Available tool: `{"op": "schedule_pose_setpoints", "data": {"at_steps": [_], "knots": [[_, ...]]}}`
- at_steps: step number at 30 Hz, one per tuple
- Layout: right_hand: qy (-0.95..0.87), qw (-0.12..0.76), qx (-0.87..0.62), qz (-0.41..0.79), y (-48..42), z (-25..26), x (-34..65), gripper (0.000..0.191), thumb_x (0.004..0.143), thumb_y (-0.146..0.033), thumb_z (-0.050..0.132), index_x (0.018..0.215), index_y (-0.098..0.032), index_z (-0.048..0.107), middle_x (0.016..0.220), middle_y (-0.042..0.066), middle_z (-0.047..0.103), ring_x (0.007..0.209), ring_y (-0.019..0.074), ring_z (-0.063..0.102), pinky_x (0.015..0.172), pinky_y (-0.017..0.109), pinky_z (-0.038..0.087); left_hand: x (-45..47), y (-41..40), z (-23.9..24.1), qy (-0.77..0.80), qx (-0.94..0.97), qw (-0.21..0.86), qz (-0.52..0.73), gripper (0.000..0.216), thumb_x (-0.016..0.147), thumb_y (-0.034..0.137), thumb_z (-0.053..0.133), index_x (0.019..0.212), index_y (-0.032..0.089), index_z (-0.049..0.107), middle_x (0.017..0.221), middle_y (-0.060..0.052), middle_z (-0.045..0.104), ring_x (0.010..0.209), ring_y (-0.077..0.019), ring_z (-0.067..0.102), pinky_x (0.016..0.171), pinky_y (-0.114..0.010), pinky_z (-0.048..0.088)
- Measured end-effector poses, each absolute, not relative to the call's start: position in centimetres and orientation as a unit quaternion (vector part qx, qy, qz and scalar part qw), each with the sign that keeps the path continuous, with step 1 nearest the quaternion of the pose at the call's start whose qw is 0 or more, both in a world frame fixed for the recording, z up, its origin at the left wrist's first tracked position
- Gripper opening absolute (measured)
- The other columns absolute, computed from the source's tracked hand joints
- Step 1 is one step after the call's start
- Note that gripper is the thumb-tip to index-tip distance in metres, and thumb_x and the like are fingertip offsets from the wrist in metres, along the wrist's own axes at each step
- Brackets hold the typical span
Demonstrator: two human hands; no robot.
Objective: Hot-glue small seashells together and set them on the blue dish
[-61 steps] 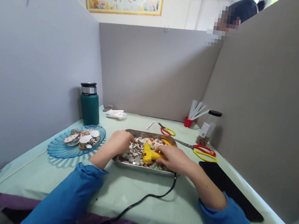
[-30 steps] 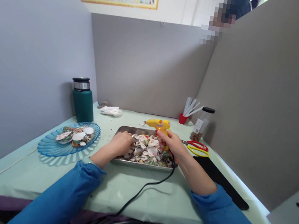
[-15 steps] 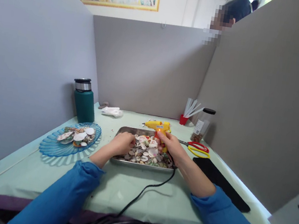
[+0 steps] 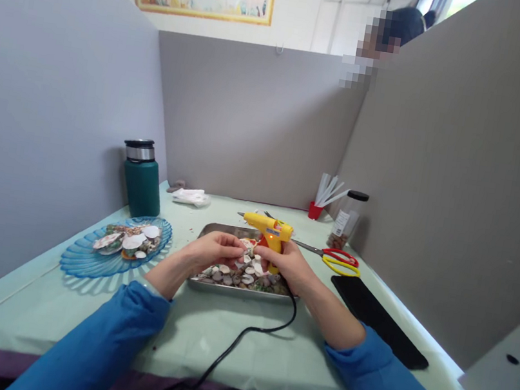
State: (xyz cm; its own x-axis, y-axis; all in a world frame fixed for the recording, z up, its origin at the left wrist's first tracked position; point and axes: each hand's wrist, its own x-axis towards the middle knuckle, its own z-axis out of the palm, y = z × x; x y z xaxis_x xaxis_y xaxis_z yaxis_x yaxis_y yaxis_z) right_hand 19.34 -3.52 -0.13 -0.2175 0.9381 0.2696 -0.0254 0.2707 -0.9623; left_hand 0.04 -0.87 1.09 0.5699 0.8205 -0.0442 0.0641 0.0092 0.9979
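Observation:
My right hand (image 4: 292,265) is wrapped round the handle of a yellow hot glue gun (image 4: 265,224), whose nozzle points left. My left hand (image 4: 212,252) is closed in a pinch over the metal tray (image 4: 245,293), close to my right thumb. Something small and pale seems to be at its fingertips, but it blends with the seashells (image 4: 248,275) heaped in the tray below. From the glue gun a black cord (image 4: 250,329) runs down over the table's front edge.
A blue glass plate (image 4: 83,267) with shells lies left, before a green bottle (image 4: 140,187). At the right are scissors (image 4: 340,261), a black slab (image 4: 378,320), a jar (image 4: 348,221) and a red cup (image 4: 315,211) of glue sticks. Grey partitions (image 4: 251,122) surround the table.
My left hand has lifted from the shells and come nearer my right hand. The glue gun has tilted, and my right thumb now reaches toward the left fingertips. The view has shifted slightly.

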Motion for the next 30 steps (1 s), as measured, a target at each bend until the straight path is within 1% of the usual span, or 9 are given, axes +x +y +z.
{"op": "schedule_pose_setpoints", "data": {"at_steps": [6,9,11,14,17,21,26,30], "knots": [[-0.624,0.492,-0.381,0.472,-3.9,0.1,18.9,0.028,0.067,-0.038,0.070,0.079,-0.017,0.057,0.054,-0.003,0.052,0.046,0.0097,0.046,0.043,0.023,0.037,0.5,-0.8,0.6,0.345,0.652,0.582,0.342,0.026,0.063,0.030,0.075,0.076,0.012,0.062,0.071,-0.003,0.063,0.064,-0.0103,0.057,0.065,-0.026,0.046],[-0.625,0.494,-0.383,0.468,-3.6,-0.1,19.0,0.026,0.066,-0.036,0.071,0.077,-0.017,0.058,0.053,-0.004,0.052,0.046,0.0099,0.047,0.045,0.023,0.037,0.8,-0.7,0.4,0.345,0.667,0.560,0.351,0.027,0.063,0.032,0.075,0.076,0.012,0.062,0.070,-0.002,0.063,0.062,-0.0099,0.056,0.064,-0.025,0.045],[-0.612,0.506,-0.391,0.465,-3.4,-0.2,19.1,0.024,0.065,-0.034,0.071,0.076,-0.016,0.058,0.053,-0.003,0.052,0.047,0.0104,0.047,0.046,0.024,0.038,0.9,-0.8,0.4,0.343,0.672,0.551,0.356,0.028,0.063,0.034,0.074,0.079,0.013,0.062,0.073,-0.003,0.064,0.063,-0.0102,0.056,0.064,-0.025,0.045],[-0.584,0.539,-0.387,0.468,-3.3,-0.3,19.2,0.027,0.062,-0.031,0.072,0.080,-0.017,0.058,0.061,-0.002,0.057,0.049,0.0107,0.048,0.048,0.025,0.040,0.9,-1.0,0.5,0.345,0.670,0.552,0.356,0.031,0.063,0.033,0.074,0.083,0.013,0.063,0.077,-0.004,0.066,0.066,-0.0115,0.058,0.064,-0.026,0.046],[-0.568,0.560,-0.377,0.471,-3.3,-0.2,19.2,0.030,0.060,-0.028,0.074,0.084,-0.017,0.058,0.068,-0.001,0.059,0.050,0.0101,0.049,0.049,0.025,0.041,1.0,-1.1,0.6,0.346,0.665,0.551,0.366,0.029,0.061,0.030,0.076,0.081,0.013,0.063,0.075,-0.004,0.066,0.067,-0.0120,0.059,0.065,-0.026,0.046],[-0.565,0.561,-0.378,0.473,-3.5,0.0,19.1,0.031,0.061,-0.028,0.073,0.085,-0.017,0.057,0.067,-0.002,0.057,0.049,0.0098,0.048,0.049,0.025,0.040,1.1,-1.1,0.7,0.339,0.668,0.531,0.397,0.025,0.063,0.030,0.074,0.078,0.012,0.062,0.074,-0.003,0.066,0.067,-0.0117,0.058,0.066,-0.026,0.047],[-0.572,0.554,-0.378,0.472,-3.3,-0.2,19.2,0.032,0.061,-0.031,0.074,0.084,-0.016,0.057,0.063,-0.002,0.056,0.049,0.0104,0.048,0.048,0.025,0.040,1.2,-1.1,0.7,0.334,0.680,0.512,0.405,0.025,0.063,0.029,0.073,0.078,0.012,0.062,0.072,-0.002,0.065,0.064,-0.0109,0.057,0.063,-0.025,0.047],[-0.590,0.541,-0.379,0.465,-3.0,-0.5,19.4,0.029,0.065,-0.033,0.072,0.083,-0.016,0.057,0.057,-0.003,0.055,0.048,0.0105,0.048,0.048,0.024,0.039,1.1,-1.1,0.5,0.336,0.716,0.456,0.407,0.024,0.069,0.034,0.069,0.079,0.013,0.063,0.071,-0.002,0.064,0.061,-0.0106,0.056,0.060,-0.023,0.045]]}}
